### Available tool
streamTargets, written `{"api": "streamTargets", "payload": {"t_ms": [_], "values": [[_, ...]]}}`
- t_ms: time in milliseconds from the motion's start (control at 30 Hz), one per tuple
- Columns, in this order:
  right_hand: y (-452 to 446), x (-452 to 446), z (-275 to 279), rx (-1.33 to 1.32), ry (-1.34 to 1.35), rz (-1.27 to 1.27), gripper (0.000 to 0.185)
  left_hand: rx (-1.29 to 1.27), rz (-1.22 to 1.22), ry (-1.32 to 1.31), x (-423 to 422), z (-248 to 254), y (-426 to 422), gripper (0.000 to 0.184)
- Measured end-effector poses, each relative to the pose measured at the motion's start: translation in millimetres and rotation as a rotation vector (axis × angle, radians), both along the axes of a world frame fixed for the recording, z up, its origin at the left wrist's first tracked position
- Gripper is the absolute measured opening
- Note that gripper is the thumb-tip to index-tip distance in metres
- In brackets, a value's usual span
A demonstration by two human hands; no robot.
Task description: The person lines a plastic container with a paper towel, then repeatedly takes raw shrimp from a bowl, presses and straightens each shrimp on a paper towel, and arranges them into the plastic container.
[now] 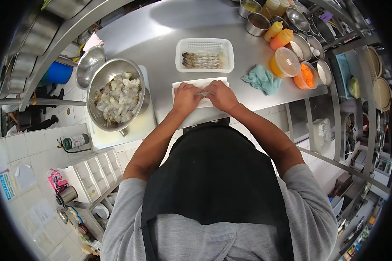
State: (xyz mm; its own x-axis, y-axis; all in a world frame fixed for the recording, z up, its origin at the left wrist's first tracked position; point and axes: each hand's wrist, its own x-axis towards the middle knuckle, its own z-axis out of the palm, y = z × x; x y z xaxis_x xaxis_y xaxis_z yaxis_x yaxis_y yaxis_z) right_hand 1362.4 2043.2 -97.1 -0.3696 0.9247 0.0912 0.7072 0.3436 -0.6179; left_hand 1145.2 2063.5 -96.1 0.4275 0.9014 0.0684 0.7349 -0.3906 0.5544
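Both hands meet over a white board (196,105) near the table's front edge. Between them is a small greyish shrimp (203,93). My left hand (187,99) pinches its left end, and my right hand (221,95) has its fingers closed on the right end. Just beyond the board stands a white plastic basket (226,45) with several shrimp (201,60) laid side by side in it. Left of my left hand, a steel colander (92,93) holds a heap of peeled-looking shrimp (121,99).
The colander rests over a pale cutting board (101,138). A steel bowl (90,61) leans beside it. At right lie a teal cloth (262,80), a lidded tub (285,62), a tub of orange pieces (307,76) and squeeze bottles (282,38). Metal shelving borders both sides.
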Motion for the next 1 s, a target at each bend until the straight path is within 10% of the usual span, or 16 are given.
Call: {"api": "streamTargets", "payload": {"t_ms": [700, 1000], "values": [[1.3, -6.9, 9.6, -0.05, -0.306, 0.06, 0.013, 0.072, -0.173, -0.05, 23.2, -19.8, 12.9, 0.006], [-7.4, 12.8, 13.6, 0.011, 0.052, -0.044, 0.009, 0.152, -0.041, -0.137, 19.4, -3.4, -7.3, 0.013]]}}
